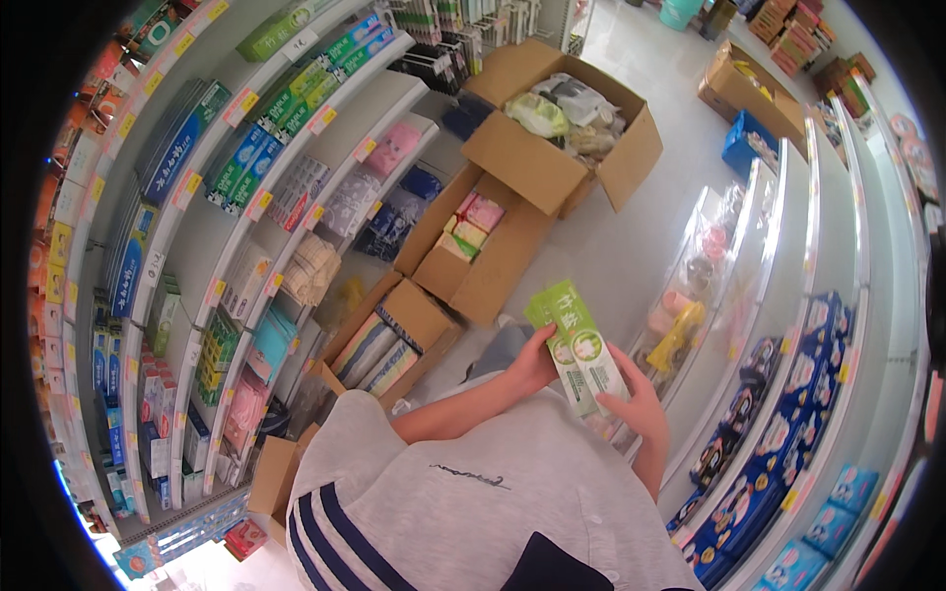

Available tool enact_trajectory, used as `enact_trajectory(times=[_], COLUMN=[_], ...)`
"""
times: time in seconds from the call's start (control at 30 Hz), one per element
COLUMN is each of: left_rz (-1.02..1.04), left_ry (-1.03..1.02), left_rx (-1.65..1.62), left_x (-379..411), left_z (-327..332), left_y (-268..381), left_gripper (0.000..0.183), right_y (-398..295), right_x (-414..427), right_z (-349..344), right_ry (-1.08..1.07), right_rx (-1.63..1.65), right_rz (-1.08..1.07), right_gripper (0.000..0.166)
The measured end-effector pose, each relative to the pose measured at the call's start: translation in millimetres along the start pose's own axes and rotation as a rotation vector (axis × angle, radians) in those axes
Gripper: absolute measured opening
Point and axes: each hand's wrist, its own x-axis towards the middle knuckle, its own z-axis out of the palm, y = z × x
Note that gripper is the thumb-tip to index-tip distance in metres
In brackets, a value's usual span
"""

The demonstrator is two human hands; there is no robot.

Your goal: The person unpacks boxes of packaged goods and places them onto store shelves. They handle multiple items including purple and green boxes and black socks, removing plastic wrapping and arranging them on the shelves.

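Both hands hold a small stack of green-and-white toothpaste boxes [589,343] in front of my body, tilted and slightly fanned. My left hand [538,360] grips the stack along its left edge, thumb on the side. On the right edge, my right hand [637,395] has its thumb lying across the front face near the lower end. The boxes overlap, so how many there are is hard to tell. A similar green box [277,33] lies on an upper shelf at the left, beside green Darlie toothpaste boxes [295,103].
Left shelving [194,258] carries toothpaste, towels and other packets. On the floor ahead are open cartons: one with bagged goods [635,140], one with tissue packs [510,255], one with striped packs [436,369]. Right shelving [820,221] holds blue packs [783,436]. A blue basket [743,144] stands farther off.
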Motion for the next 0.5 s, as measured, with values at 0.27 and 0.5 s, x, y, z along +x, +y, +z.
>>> enact_trajectory(times=[0.27,0.5], left_rz=[0.194,0.475], left_ry=[-0.105,-0.087], left_rx=[-0.091,-0.157], left_x=[65,73], left_z=[11,-6], left_y=[110,166], left_gripper=[0.063,0.057], right_y=[-58,-71], right_x=[119,224], right_z=[-32,-25], right_ry=[0.34,0.112], right_rx=[0.158,0.398], right_rz=[-0.01,0.096], right_gripper=[0.063,0.036])
